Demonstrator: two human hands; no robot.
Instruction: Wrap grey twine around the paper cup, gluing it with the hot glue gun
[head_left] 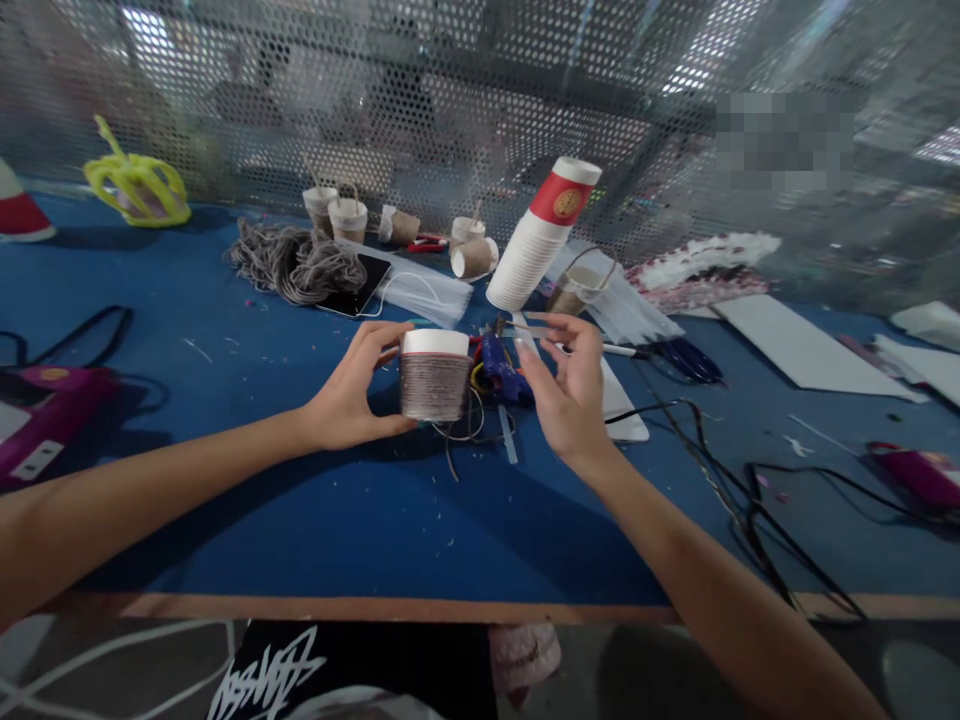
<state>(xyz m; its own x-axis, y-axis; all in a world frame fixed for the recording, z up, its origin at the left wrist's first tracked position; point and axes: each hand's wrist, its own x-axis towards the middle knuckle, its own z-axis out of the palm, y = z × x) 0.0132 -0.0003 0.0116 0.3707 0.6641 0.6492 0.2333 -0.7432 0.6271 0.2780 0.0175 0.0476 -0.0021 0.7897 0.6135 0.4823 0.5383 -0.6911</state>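
A blue table (322,540) fills most of the frame, with a perforated metal screen (420,110) across the top. Behind the screen the shapes are too blurred to make out, and a pixelated patch covers part of the upper right. At the left edge a purple case (67,415) is cut off.

Right of upper centre leans a tall stack of paper cups (529,250); left of it lies a bundle of grey cord (296,262).

The right hand (570,395), right of centre, has its fingers curved, thumb and forefinger tips close to each other; whether anything thin is pinched there I cannot tell. The left hand (349,390), left of centre, is clamped on the side of a cord-wrapped paper cup (435,388), thumb low and fingers high.

That cup sits at the middle of the frame, roughly upright, with a bare white band above the winding. It should be light and fairly stiff where wrapped, the cord giving good grip; the bare paper would dent more readily, so the wrapped wall looks the better hold. Its inside and far side are hidden, and whether its base touches the table is unclear.

Just right of it, a blue tool (495,362), perhaps a glue gun, is partly covered by the right hand. Below that lies a narrow translucent stick (508,436).
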